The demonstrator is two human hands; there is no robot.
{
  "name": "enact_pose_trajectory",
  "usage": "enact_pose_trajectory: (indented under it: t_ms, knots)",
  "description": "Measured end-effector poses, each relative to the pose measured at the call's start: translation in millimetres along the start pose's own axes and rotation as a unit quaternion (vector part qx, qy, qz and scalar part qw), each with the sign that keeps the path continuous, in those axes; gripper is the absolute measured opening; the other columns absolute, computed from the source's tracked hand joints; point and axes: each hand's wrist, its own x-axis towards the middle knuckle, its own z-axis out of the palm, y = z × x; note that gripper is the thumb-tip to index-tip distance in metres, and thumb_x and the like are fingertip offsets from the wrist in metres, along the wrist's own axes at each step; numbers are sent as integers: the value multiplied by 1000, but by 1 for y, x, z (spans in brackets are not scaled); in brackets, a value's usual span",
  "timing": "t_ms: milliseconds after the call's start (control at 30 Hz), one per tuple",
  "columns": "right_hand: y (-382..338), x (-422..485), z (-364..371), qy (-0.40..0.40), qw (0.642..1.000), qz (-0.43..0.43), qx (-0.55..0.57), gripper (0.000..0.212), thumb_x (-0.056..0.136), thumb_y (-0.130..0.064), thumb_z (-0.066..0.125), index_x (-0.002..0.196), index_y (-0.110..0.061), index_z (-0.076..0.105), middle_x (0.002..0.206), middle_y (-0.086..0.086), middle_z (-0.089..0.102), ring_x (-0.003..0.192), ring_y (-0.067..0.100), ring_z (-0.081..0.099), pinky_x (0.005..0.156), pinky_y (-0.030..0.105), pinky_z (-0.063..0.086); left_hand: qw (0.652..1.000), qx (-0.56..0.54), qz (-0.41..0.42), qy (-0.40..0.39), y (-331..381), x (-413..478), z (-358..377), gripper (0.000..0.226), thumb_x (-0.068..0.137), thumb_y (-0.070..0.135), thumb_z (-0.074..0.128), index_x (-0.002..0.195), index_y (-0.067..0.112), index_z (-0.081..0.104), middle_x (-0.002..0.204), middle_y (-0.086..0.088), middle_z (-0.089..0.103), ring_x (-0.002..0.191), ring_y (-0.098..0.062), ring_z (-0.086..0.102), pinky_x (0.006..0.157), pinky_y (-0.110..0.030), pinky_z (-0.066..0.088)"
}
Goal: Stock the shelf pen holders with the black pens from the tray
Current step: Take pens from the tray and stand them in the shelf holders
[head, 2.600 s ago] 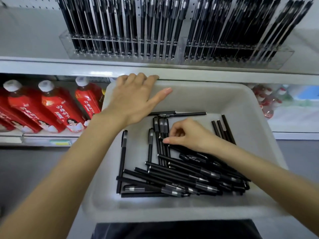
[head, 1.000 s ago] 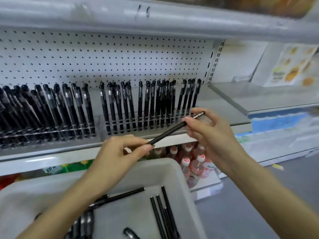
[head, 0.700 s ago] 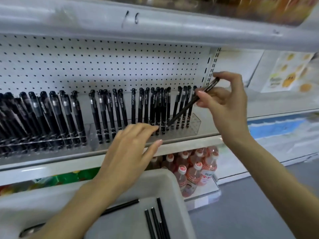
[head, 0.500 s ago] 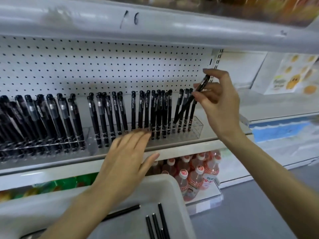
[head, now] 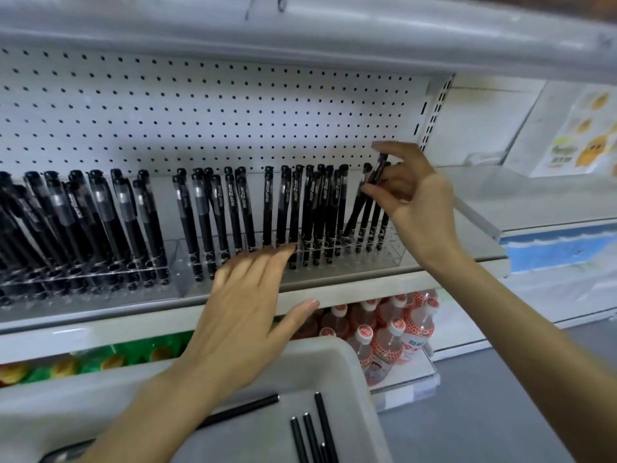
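One black pen (head: pixel 376 172) pinched by right hand (head: pixel 414 202) at pen holder (head: pixel 394 259); left hand (head: pixel 247 312) spread.

Tilted black pen (head: pixel 357 208) cap-up, tip down among upright capped pens (head: pixel 310 208) in clear right-hand holder (head: pixel 394 255), left-hand holder (head: pixel 100 279) packed full, few loose pens (head: pixel 309 432) lying in pale tray (head: pixel 350 355).

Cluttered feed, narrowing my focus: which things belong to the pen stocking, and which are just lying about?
Job: held pen, right hand, left hand, holder, tray, tray pens.
Lying about: bottles, green packs, poster.
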Motion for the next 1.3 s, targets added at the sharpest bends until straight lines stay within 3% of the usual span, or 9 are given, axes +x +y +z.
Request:
enact_pose_trajectory:
  t_ms: [233, 433, 600, 733, 867, 933, 1000, 1133, 1300]
  knots:
    - [8, -6, 7, -6, 997, -32, -72, 43, 81, -15, 72, 122, -24, 59, 79, -17, 54, 72, -8, 55, 74, 6, 46, 1000, -12, -3, -5, -1, 2, -1, 75, 87, 73, 9, 148, 30, 17, 140, 13, 39, 125, -2, 24, 108, -29, 16]
    - [9, -7, 6, -29, 991, -30, -128, 48, 80, -12, 72, 123, -29, 60, 97, -5, 50, 68, 5, 54, 75, 26, 51, 1000, -21, -10, -19, -1, 2, -2, 77, 83, 75, 2, 148, 34, 13, 144, 17, 32, 131, 1, 19, 111, -26, 8]
    - [-1, -8, 0, -50, 988, 1, -148, 60, 82, -13, 71, 132, -39, 49, 97, 0, 53, 67, 5, 52, 70, 15, 47, 1000, -11, 12, -18, -3, 1, -14, 74, 84, 72, 3, 147, 35, 14, 147, 18, 26, 134, 2, 10, 104, -15, -1]
    - [-33, -30, 0, -5, 998, 11, -57, 49, 85, -9, 67, 125, -33, 53, 93, 5, 56, 67, 12, 52, 64, 9, 43, 1000, -1, 1, 20, -7, -17, -41, 72, 88, 66, 5, 145, 30, 29, 151, 13, 26, 138, -1, 11, 112, -22, -2]
    - [-74, -90, 32, -125, 991, 4, 55, 34, 86, -10, 65, 111, -32, 60, 85, 0, 57, 68, 14, 55, 61, 18, 47, 997, -10, -66, 33, -34, -74, -62, 71, 87, 66, 9, 144, 30, 32, 151, 15, 25, 139, 2, 10, 113, -22, 0]
    - [-90, -124, 56, -207, 972, 36, 104, 29, 84, -12, 67, 105, -31, 63, 82, -3, 60, 67, 15, 58, 60, 27, 51, 992, -20, -121, 31, -51, -113, -73, 72, 85, 68, 11, 142, 31, 35, 150, 14, 27, 138, 2, 13, 113, -23, 4]
    - [-100, -153, 84, -288, 947, 66, 125, 23, 83, -15, 69, 98, -33, 64, 83, -6, 62, 71, 12, 60, 64, 27, 51, 983, -32, -180, 25, -64, -152, -86, 76, 80, 71, 13, 142, 33, 32, 150, 16, 25, 137, 3, 14, 114, -25, 9]
    - [-105, -191, 129, -453, 884, 86, 77, 11, 85, -27, 67, 95, -30, 65, 92, -11, 66, 83, 0, 60, 73, 13, 45, 963, -86, -252, 49, -78, -203, -103, 75, 80, 76, 21, 143, 37, 27, 146, 24, 22, 132, 9, 16, 111, -21, 13]
    - [-109, -220, 146, -475, 878, 27, -46, 39, 85, -38, 65, 120, -24, 58, 110, -8, 56, 102, 6, 53, 91, 20, 43, 944, -153, -288, 48, -76, -218, -96, 77, 81, 62, 31, 150, 32, 12, 148, 30, 4, 132, 17, 1, 94, 7, -2]
